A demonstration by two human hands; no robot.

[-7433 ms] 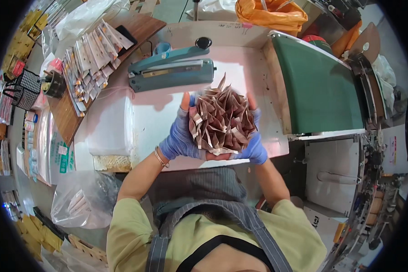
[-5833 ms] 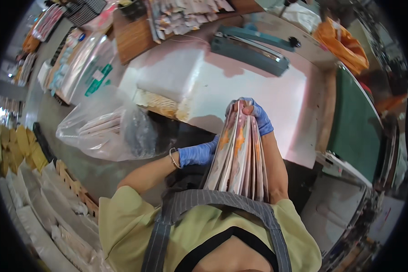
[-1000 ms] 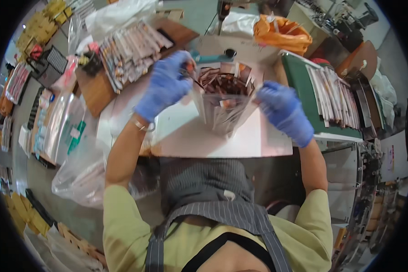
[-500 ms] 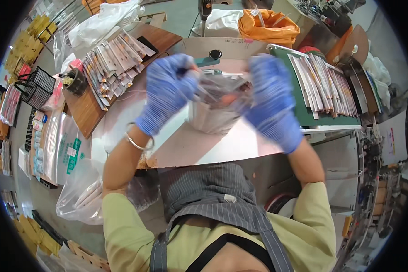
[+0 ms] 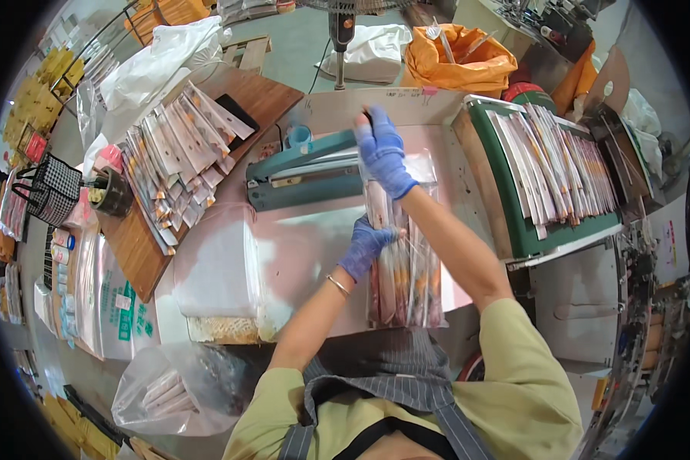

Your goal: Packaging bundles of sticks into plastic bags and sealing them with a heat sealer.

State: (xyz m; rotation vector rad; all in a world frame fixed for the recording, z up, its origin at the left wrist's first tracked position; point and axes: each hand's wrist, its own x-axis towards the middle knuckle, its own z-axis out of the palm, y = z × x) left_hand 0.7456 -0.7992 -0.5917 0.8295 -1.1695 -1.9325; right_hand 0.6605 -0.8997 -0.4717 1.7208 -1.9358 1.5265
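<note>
A clear plastic bag (image 5: 405, 287) filled with several slim, flat packets lies lengthwise at the table's front edge. My left hand (image 5: 369, 244), in a blue glove, is closed on its left side. The blue-gloved right hand (image 5: 387, 157) is closed around the raised arm's end of a teal heat sealer (image 5: 284, 188), beyond the left hand. Its fingers mostly hide the black knob there. The sealer's jaws stand apart at that end. Behind my right wrist, the bag's upper end reaches up beside the sealer, partly hidden.
A stack of white plastic sheets (image 5: 218, 268) lies on the left. Many slim packets (image 5: 180, 153) cover a brown board (image 5: 142, 253); more packets (image 5: 556, 165) fill a green-topped stand (image 5: 514, 218) on the right. A blue tape roll (image 5: 299, 136) sits behind the sealer.
Both hands were raised apart with the bag bunched between them. Now the bag lies stretched toward me, my left hand has come down onto it, and the right has moved left onto the sealer's arm.
</note>
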